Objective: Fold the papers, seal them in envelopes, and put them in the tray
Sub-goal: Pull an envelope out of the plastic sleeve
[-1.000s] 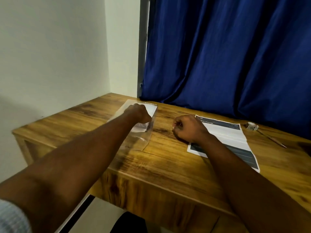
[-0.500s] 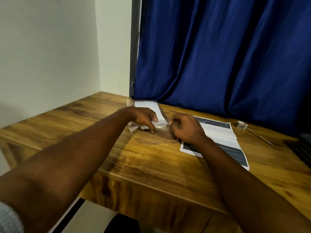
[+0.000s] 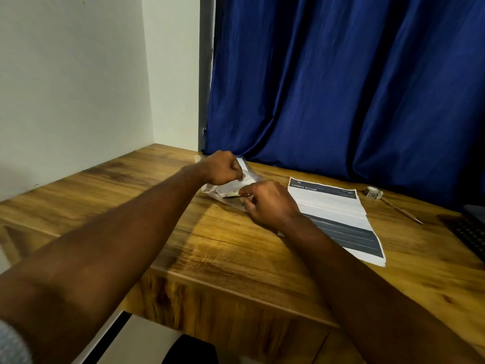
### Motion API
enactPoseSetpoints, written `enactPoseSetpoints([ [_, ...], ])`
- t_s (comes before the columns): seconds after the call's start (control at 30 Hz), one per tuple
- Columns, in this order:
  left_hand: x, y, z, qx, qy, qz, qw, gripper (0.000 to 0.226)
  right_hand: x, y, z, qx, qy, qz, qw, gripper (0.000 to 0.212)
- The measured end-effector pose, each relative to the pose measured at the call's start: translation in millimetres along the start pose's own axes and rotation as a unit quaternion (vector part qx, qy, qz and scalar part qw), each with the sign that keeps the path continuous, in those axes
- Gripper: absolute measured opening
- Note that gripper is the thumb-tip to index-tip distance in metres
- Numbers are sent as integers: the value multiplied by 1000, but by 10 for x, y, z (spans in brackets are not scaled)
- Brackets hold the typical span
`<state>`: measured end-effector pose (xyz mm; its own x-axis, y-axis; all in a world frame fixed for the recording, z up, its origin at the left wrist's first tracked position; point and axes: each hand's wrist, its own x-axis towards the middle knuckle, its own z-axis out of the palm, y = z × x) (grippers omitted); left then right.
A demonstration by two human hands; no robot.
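A clear plastic envelope (image 3: pixel 249 177) with white folded paper inside lies on the wooden desk (image 3: pixel 220 248) near the blue curtain. My left hand (image 3: pixel 223 168) has curled fingers and pinches the envelope's upper part. My right hand (image 3: pixel 267 203) pinches the envelope's near edge, just right of the left hand. A printed sheet (image 3: pixel 338 214) with dark bands and the heading "LIVING ROOM" lies flat on the desk beside my right wrist. No tray shows in this view.
A small tape roll (image 3: pixel 372 192) and a pencil (image 3: pixel 401 210) lie at the back right by the curtain (image 3: pixel 341 88). A dark keyboard edge (image 3: pixel 472 232) sits at the far right. White walls close the left side.
Both hands have come together on the envelope, which has been pulled toward the curtain and right. My left hand went from pressing it flat to pinching it.
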<state>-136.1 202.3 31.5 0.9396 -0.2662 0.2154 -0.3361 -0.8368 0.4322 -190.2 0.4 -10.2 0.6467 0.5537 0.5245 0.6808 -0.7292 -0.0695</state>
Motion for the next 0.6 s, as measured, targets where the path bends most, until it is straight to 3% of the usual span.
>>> enactPoseSetpoints([
  [0.1,36,1,20,13,-4,8,1000,23,26,-53,60,-87,-22,17,996,25],
  [0.33,49,66,-14,30,36,46,998,14,151,-148,151,-153,-36,50,986,33],
  [0.6,-5,63,-94,48,63,77,994,11,164,-80,203,-113,-68,80,988,33],
])
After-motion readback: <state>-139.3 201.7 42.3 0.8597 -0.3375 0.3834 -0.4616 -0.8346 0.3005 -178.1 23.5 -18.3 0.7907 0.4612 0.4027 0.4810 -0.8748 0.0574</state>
